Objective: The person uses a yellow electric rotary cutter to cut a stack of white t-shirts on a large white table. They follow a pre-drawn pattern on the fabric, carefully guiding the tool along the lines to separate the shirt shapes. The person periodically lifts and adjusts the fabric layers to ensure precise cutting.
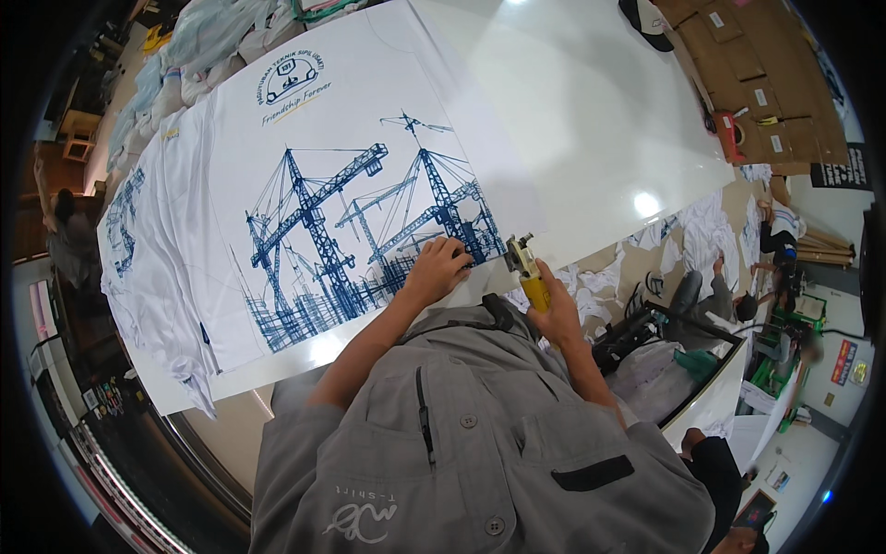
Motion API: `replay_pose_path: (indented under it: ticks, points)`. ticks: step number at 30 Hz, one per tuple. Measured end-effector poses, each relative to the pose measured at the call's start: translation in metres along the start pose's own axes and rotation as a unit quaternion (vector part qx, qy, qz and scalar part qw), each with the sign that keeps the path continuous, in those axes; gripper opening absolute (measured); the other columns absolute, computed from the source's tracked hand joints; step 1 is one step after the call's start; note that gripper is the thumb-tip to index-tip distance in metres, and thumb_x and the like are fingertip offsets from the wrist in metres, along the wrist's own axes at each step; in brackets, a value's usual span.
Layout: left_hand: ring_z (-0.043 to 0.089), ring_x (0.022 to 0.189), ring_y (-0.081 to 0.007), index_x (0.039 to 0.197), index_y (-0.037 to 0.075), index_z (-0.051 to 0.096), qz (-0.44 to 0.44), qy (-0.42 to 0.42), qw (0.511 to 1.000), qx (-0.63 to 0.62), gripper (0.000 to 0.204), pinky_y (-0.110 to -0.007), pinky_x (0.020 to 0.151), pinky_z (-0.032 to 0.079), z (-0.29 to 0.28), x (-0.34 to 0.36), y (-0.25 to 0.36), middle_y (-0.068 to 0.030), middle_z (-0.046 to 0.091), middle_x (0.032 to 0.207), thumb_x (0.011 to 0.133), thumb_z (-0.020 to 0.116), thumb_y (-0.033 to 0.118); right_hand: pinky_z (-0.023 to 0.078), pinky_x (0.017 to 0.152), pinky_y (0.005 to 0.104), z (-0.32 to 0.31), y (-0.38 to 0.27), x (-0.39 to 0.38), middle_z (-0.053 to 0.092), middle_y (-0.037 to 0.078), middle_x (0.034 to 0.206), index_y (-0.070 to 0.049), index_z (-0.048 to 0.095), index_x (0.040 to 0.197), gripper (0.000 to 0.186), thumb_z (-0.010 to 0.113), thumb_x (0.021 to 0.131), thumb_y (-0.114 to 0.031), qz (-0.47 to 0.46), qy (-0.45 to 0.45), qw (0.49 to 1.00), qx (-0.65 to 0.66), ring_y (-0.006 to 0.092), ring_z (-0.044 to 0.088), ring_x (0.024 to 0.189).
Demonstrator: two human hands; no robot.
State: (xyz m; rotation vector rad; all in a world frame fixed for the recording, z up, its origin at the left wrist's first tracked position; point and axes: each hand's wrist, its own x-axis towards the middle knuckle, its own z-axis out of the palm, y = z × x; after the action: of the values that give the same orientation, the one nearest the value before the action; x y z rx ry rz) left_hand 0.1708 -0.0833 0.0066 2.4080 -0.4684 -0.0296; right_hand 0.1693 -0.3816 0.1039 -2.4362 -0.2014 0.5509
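The right hand (556,314) is wrapped around the yellow handle of a small cutting tool (524,266), fingers closed tight on it, its metal head pointing up at the near edge of a white printed shirt (305,185). The left hand (436,270) lies on the shirt just beside the tool, fingers curled and pressing the cloth flat; it pins rather than grips.

The shirt lies spread on a white table (591,120), its dark blue print of construction cranes facing up. More white shirts are stacked under it and to its left.

The step in hand appears to be trimming at the shirt's lower edge. The next move likely calls for a steady tool head, with the left fingers kept clear of it and the cloth held taut.

White fabric scraps (600,277) litter the floor beyond the table edge.
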Motion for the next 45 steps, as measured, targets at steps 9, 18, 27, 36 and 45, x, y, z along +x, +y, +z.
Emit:
replay_pose_path:
  ticks: [9, 18, 27, 36, 45]
  points:
    - [0.057, 0.115, -0.0273, 0.114, 0.018, 0.075, 0.005, -0.006, 0.999, 0.032, 0.022, -0.042, 0.100, 0.047, -0.001, -0.001, -0.001, -0.0051, 0.061, 0.117, 0.095, 0.076, 0.028, 0.054, 0.096, 0.0490, 0.002, -0.009, 0.031, 0.065, 0.023, 0.119, -0.024, 0.035, 0.168, 0.097, 0.074, 0.080, -0.014, -0.007, -0.007, 1.000, 0.004, 0.0443, 0.067, 0.109]
    - [0.058, 0.117, -0.0279, 0.114, 0.016, 0.074, -0.005, -0.001, 1.000, -0.013, 0.022, -0.043, 0.103, 0.047, -0.007, -0.001, 0.001, -0.0062, 0.062, 0.120, 0.093, 0.078, 0.022, 0.053, 0.096, 0.0501, 0.000, -0.033, 0.076, 0.064, 0.024, 0.118, -0.025, 0.032, 0.169, 0.097, 0.072, 0.081, -0.014, -0.018, -0.006, 1.000, 0.005, 0.0455, 0.066, 0.108]
    - [0.058, 0.118, -0.0316, 0.112, 0.016, 0.074, -0.014, 0.006, 0.999, -0.050, 0.023, -0.047, 0.102, 0.047, -0.006, -0.002, -0.002, -0.0074, 0.062, 0.121, 0.091, 0.078, 0.021, 0.054, 0.095, 0.0520, -0.004, -0.064, 0.136, 0.065, 0.025, 0.115, -0.028, 0.031, 0.168, 0.098, 0.073, 0.081, -0.013, -0.030, -0.018, 0.999, 0.006, 0.0451, 0.066, 0.106]
    - [0.058, 0.119, -0.0301, 0.114, 0.018, 0.073, -0.019, 0.009, 0.998, -0.065, 0.024, -0.047, 0.101, 0.048, -0.001, -0.003, -0.004, -0.0054, 0.062, 0.120, 0.091, 0.079, 0.024, 0.054, 0.096, 0.0533, -0.004, -0.087, 0.185, 0.067, 0.025, 0.115, -0.029, 0.031, 0.168, 0.098, 0.073, 0.081, -0.013, -0.040, -0.022, 0.999, 0.022, 0.0462, 0.066, 0.108]
    - [0.058, 0.120, -0.0294, 0.114, 0.019, 0.073, -0.026, -0.006, 0.998, -0.049, 0.023, -0.048, 0.101, 0.049, 0.000, -0.003, -0.005, -0.0034, 0.063, 0.121, 0.093, 0.078, 0.027, 0.054, 0.096, 0.0533, -0.005, -0.125, 0.245, 0.069, 0.028, 0.115, -0.025, 0.031, 0.168, 0.096, 0.071, 0.082, -0.010, -0.062, -0.011, 0.998, 0.022, 0.0473, 0.068, 0.108]
